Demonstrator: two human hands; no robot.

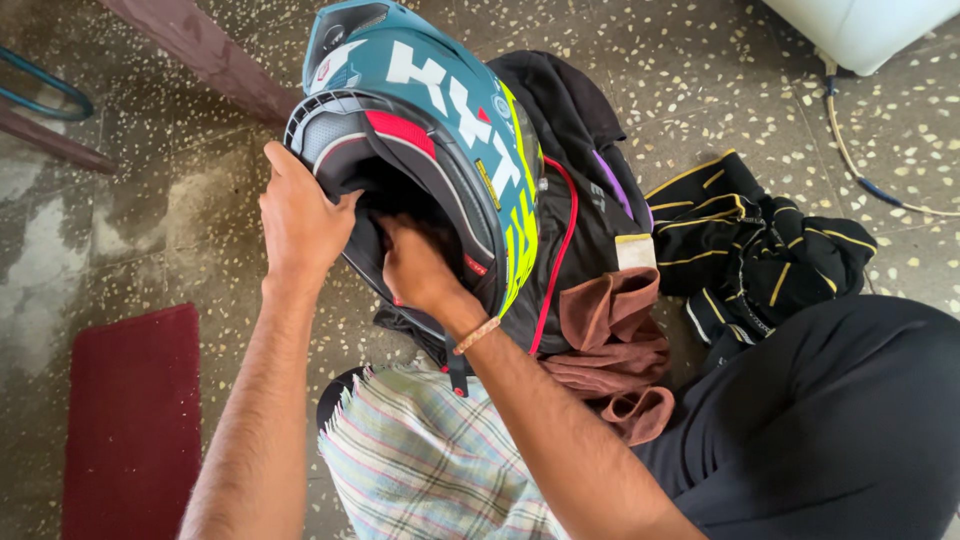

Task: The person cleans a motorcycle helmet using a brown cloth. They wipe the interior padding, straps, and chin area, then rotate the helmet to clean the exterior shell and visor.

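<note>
My left hand [298, 222] clamps the teal helmet [440, 130] rim to steady it; right hand [415, 265] is inside the lining. Can't tell its grip.

Both hands at an upturned helmet

Left hand [297, 222] grips the rim of the teal helmet [440, 120]; right hand [415, 268] reaches inside its opening; brown cloth [610, 340] lies just right of the right wrist.

One helmet [440, 130], two hands [298, 225] [418, 268], one red mat [130, 420], one checked cloth [420, 460].
</note>
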